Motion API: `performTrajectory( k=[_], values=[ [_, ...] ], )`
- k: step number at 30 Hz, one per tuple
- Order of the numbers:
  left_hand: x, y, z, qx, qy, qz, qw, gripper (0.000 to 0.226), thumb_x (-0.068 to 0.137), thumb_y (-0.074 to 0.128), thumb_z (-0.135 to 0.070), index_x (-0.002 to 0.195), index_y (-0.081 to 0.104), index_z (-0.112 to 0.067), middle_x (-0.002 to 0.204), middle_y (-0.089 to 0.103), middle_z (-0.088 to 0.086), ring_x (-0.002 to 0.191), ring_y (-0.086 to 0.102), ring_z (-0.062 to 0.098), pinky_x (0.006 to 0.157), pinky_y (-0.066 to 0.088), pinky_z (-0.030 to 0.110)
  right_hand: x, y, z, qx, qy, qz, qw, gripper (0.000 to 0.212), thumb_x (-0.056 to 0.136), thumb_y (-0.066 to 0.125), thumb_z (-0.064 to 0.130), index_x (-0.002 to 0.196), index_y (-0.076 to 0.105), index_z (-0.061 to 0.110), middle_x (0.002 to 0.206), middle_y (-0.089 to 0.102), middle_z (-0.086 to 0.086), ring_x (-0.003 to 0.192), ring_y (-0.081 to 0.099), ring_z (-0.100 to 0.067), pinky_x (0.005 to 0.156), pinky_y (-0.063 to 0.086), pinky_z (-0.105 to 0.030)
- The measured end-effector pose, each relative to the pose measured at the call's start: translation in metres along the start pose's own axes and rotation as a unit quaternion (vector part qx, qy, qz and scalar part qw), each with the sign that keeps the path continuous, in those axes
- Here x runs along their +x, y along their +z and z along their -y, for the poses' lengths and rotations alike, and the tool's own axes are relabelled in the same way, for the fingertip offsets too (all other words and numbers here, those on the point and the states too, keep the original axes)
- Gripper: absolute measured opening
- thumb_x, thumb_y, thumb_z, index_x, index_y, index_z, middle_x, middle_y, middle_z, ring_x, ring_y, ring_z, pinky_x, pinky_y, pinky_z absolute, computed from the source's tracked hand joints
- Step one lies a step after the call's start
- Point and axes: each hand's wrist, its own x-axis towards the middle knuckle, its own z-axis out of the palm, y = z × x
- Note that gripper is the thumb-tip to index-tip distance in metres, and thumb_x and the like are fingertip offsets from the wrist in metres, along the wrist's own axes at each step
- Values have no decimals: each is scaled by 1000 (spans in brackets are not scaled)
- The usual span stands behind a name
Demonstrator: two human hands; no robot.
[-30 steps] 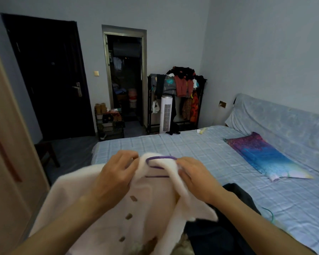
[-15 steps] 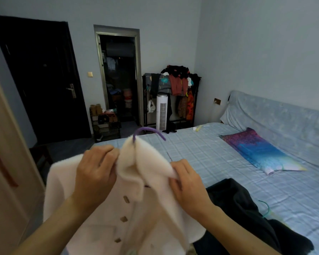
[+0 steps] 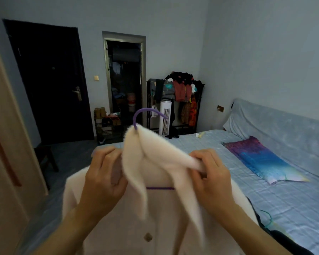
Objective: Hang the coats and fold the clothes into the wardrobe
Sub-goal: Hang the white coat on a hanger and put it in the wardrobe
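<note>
Hook of the purple hanger [image 3: 136, 123] now pokes clear above the cream coat [image 3: 155, 223], which your left hand [image 3: 103, 181] and right hand [image 3: 212, 181] pinch by its lapels, raised over the bed [image 3: 274, 208], so hanging looks next.

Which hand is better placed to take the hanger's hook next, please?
Probably the left hand: the hook rises from the coat collar nearer it, while the right hand pinches the lapel.
</note>
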Motion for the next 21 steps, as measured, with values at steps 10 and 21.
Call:
performTrajectory(
  k=[10,21],
  values=[
    [20,-39,-32,106,39,-8,994,28,98,50,-17,122,58,-4,108,58,14,96,56,21,93,40,18,12,-27,-11,121,-21,30,992,15,84,63,19,97,65,10,88,60,1,76,52,-6,66,40,-15],
    [35,-77,-134,232,-9,-70,970,31,102,47,-21,111,67,1,104,61,11,93,56,14,91,36,8,63,-61,-7,250,-112,103,956,11,88,66,21,93,71,12,88,56,4,76,53,-4,69,42,-13]
  ],
)
